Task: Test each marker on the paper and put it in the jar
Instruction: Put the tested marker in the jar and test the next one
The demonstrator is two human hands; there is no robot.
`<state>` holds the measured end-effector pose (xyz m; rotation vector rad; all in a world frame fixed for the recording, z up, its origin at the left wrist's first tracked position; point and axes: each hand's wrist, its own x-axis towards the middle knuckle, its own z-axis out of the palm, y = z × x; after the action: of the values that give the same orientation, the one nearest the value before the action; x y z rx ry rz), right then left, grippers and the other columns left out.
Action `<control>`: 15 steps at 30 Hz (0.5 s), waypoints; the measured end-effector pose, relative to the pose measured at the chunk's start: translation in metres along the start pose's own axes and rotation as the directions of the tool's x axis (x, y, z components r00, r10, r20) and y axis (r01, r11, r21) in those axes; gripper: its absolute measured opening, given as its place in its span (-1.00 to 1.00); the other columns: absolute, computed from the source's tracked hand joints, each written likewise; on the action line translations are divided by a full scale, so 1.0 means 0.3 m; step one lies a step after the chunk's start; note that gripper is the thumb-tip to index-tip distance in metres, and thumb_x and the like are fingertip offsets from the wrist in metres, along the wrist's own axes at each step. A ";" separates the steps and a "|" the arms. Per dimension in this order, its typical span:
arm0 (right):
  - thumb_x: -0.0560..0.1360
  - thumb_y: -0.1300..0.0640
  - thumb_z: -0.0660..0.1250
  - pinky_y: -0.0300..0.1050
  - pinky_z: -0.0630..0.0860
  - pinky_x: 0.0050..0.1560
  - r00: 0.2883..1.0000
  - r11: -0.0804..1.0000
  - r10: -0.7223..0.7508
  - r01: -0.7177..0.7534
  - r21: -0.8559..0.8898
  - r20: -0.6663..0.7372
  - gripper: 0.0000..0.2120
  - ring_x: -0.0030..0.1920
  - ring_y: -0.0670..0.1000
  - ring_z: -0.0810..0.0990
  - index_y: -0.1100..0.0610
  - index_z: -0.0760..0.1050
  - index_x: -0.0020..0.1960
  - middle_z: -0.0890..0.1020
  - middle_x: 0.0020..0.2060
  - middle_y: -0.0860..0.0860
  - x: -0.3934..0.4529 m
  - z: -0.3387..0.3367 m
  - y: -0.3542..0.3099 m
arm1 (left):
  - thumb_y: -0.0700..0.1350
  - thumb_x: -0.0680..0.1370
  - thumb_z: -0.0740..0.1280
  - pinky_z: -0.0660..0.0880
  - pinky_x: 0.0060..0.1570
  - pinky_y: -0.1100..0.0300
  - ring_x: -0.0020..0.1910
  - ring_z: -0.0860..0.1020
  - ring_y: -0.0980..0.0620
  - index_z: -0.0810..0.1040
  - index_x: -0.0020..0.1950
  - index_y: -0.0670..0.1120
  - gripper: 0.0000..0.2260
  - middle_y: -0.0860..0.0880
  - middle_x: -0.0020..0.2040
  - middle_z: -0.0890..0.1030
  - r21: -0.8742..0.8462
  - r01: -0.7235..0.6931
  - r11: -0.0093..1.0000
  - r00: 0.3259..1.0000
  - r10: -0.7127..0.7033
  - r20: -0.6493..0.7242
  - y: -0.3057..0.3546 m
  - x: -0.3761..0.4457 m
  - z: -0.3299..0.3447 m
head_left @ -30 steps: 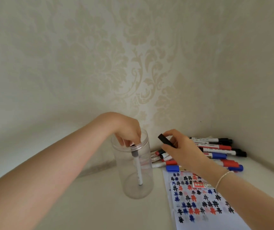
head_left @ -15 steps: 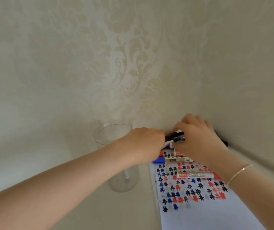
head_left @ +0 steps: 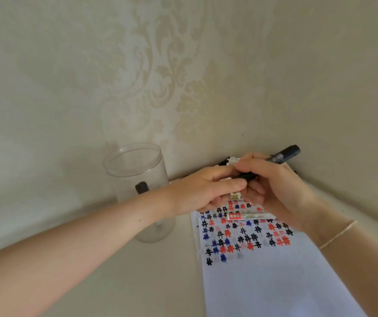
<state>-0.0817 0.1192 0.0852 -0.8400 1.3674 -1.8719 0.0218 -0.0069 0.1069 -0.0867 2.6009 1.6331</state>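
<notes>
**Two hands on one black marker, one marker in the jar**

Head view: Two hands meet at about 2 o'clock from the jar [head_left: 137, 179]. The right hand [head_left: 281, 191] is curled around a black marker [head_left: 281, 156], whose far end points to 2 o'clock. The left hand [head_left: 206, 191] pinches the near end; probably it pulls the cap. A straight pull along the barrel, with the tip kept over the paper [head_left: 263, 271], would serve best.

Counted: one jar, with one dark-capped marker [head_left: 141, 187] standing inside; one sheet of paper; one marker lying on the paper [head_left: 251, 216]; more markers behind the hands, number hidden.
</notes>
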 end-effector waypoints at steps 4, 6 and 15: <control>0.50 0.23 0.28 -0.19 0.25 -0.50 0.990 0.999 -0.041 0.039 -0.017 -0.133 -0.80 -0.53 0.00 0.27 0.21 0.39 -0.30 0.33 -0.54 0.03 -0.033 -0.041 0.018 | 0.29 0.44 0.17 0.19 -0.49 0.33 -0.55 0.22 0.20 0.40 0.08 -0.02 -0.57 0.17 -0.52 0.30 0.154 0.083 0.985 0.991 -0.065 -0.115 -0.049 0.010 0.024; 0.52 0.19 0.26 -0.20 0.40 -0.47 0.979 0.999 0.025 -0.019 0.036 -0.204 -0.86 -0.48 0.01 0.41 0.22 0.49 -0.19 0.50 -0.41 0.06 -0.063 -0.063 0.045 | 0.30 0.49 0.14 0.26 -0.43 0.26 -0.53 0.30 0.21 0.41 0.08 0.00 -0.59 0.16 -0.49 0.38 0.271 0.114 0.956 0.964 -0.041 -0.262 -0.119 0.018 0.045; 0.47 0.05 0.40 -0.07 0.47 -0.29 0.908 0.932 0.150 -0.261 -0.250 -0.390 -0.73 -0.39 0.07 0.46 0.23 0.53 -0.29 0.56 -0.41 0.09 -0.109 -0.054 0.266 | 0.02 0.62 0.19 0.23 -0.48 0.29 -0.49 0.43 0.15 0.33 -0.04 0.10 -0.94 0.11 -0.44 0.47 0.612 0.080 0.787 0.928 0.165 -0.333 -0.381 0.000 0.164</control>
<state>-0.0651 0.1359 0.0008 -0.4660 1.9273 -1.7345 0.0329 -0.0122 -0.0167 -0.3273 3.3070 0.7283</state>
